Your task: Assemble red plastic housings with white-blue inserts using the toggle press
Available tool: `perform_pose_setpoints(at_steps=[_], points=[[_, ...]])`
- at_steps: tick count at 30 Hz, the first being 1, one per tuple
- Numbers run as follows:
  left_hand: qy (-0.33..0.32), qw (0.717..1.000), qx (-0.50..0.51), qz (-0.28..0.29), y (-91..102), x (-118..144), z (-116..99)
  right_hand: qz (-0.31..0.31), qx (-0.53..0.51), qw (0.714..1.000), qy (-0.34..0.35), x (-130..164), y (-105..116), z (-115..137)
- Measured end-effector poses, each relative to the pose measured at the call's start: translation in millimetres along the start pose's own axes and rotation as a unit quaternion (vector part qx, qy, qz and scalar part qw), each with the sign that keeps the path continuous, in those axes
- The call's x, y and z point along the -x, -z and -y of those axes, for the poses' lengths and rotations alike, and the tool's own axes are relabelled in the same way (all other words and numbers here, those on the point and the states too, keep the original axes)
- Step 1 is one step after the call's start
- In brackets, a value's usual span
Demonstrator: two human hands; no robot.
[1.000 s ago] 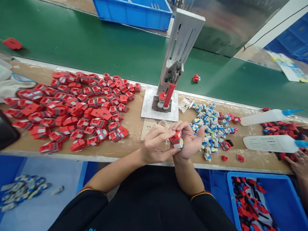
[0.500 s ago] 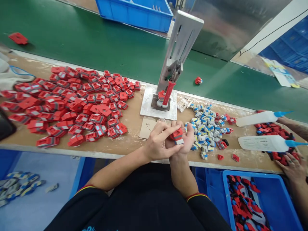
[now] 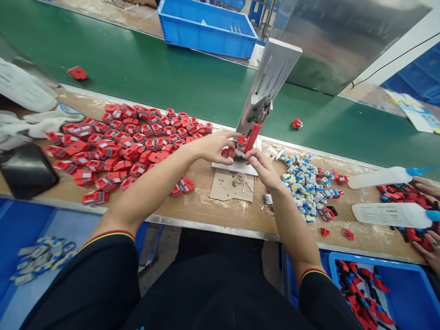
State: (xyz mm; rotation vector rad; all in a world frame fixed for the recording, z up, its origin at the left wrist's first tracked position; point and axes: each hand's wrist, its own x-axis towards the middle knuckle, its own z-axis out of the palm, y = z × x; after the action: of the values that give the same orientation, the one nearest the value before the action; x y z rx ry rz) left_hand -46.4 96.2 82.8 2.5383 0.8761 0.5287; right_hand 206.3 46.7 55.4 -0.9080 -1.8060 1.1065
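Note:
A metal press with a toggle clamp (image 3: 263,110) stands in front of me, its red handle (image 3: 253,136) pointing down. Beneath the clamp sits a red plastic part (image 3: 241,140). My left hand (image 3: 216,145) holds another red and grey part (image 3: 228,153) between thumb and fingers, while its index finger stretches to the part under the clamp. My right hand (image 3: 266,169) has its curled fingertips at the lower end of the handle. A piece of cardboard (image 3: 225,188) with a small coil of string (image 3: 242,178) lies before the press base (image 3: 220,167).
Many red parts (image 3: 113,146) lie heaped left, grey-blue-white pieces (image 3: 305,183) right. Two glue bottles (image 3: 388,214) lie near a co-worker's hands (image 3: 429,250). A blue bin (image 3: 409,284) is low right; a black object (image 3: 27,172) and white gloves (image 3: 41,121) are left. Green belt (image 3: 192,87) runs behind.
My hands were together near my body around a red part. They have parted and moved forward to the press, the left carrying a part, the right reaching the handle. The view has shifted.

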Motion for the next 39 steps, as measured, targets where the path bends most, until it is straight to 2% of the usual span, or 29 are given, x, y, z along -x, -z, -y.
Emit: perform_pose_setpoints(at_steps=[2,4,7,10,12,15,16,18,20,21,22,23,25,26,29,32,35,37,39], points=[[0.013,1.0,-0.007,0.025,-5.0,-12,3,0.037,-0.037,0.998,0.017,2,1,7],[0.022,0.999,-0.013,0.021,-9.4,-15,4,0.049,-0.089,0.993,0.054,10,5,24],[0.023,0.999,-0.023,0.009,-11.7,-12,3,0.023,-0.123,0.985,0.119,6,18,69],[0.031,0.999,-0.028,0.017,-9.9,-10,3,-0.055,-0.089,0.988,0.114,-32,31,128],[0.037,0.998,-0.033,0.028,-8.3,-12,3,-0.077,-0.125,0.981,0.127,-66,38,162],[0.033,0.998,-0.045,0.034,-7.7,-14,4,-0.085,-0.119,0.982,0.123,-97,47,183],[0.03,0.998,-0.05,0.034,-8.1,-14,5,-0.092,-0.103,0.982,0.129,-98,49,180],[0.027,0.998,-0.056,0.03,-9.6,-13,7,-0.126,-0.071,0.976,0.162,-87,54,154],[0.022,0.998,-0.054,0.025,-10.9,-13,9,-0.195,-0.054,0.958,0.205,-66,57,108],[0.018,0.998,-0.052,0.023,-11.1,-13,10,-0.221,-0.036,0.955,0.196,-55,57,80],[0.012,0.998,-0.05,0.022,-11.0,-13,11,-0.249,-0.005,0.954,0.167,-46,56,52],[0.006,0.999,-0.049,0.021,-10.4,-14,12,-0.243,0.04,0.963,0.108,-38,53,24],[-0.003,0.999,-0.048,0.023,-8.4,-16,12,-0.179,0.113,0.977,-0.015,-33,40,-20],[-0.004,0.999,-0.048,0.024,-7.1,-17,12,-0.151,0.126,0.979,-0.053,-34,32,-36],[-0.003,0.999,-0.042,0.03,-3.6,-20,9,-0.103,0.119,0.984,-0.083,-49,10,-57],[-0.007,1.0,-0.018,0.019,-1.6,-16,6,-0.106,0.107,0.987,-0.061,-55,9,-58],[-0.011,0.999,0.027,-0.033,-2.5,-1,9,-0.146,0.094,0.983,-0.062,-43,36,-64],[-0.007,0.992,0.084,-0.097,-6.9,13,14,-0.192,0.098,0.972,-0.095,-38,68,-74],[0.008,0.969,0.183,-0.169,-15.6,25,18,-0.228,0.121,0.958,-0.126,-46,103,-84]])
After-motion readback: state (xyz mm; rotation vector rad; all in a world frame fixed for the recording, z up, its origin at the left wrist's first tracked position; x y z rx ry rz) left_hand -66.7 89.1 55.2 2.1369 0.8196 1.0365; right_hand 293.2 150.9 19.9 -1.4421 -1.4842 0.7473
